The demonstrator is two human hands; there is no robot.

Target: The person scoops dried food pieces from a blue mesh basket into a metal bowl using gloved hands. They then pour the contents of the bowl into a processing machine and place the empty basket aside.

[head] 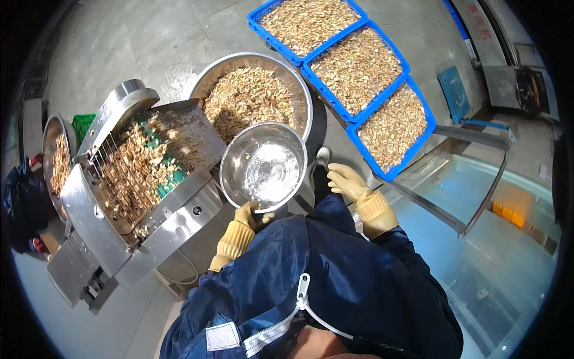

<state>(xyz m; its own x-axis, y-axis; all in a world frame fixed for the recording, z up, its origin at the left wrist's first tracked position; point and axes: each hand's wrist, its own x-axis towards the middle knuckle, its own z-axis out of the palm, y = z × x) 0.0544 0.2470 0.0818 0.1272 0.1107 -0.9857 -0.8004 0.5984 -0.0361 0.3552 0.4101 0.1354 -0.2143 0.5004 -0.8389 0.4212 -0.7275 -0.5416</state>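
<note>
My left hand (252,215), in a yellowish rubber glove, grips the near rim of a steel bowl (263,167), which holds almost nothing. Beneath and beyond it, a large round steel basin (306,96) contains a heap of pale sliced pieces (255,96). My right hand (347,181), gloved alike, is held out to the right of the bowl with its fingers apart and nothing in it. At the left, a steel machine (179,224) with wire bars carries more pale pieces (130,166) over a green surface.
Blue plastic trays (329,96) filled with similar pieces stand in a row on a metal frame (453,134). A co-worker in dark clothing (24,202) is at the far left beside another steel basin (60,161). A water tank (475,251) with an orange basket (509,213) lies right.
</note>
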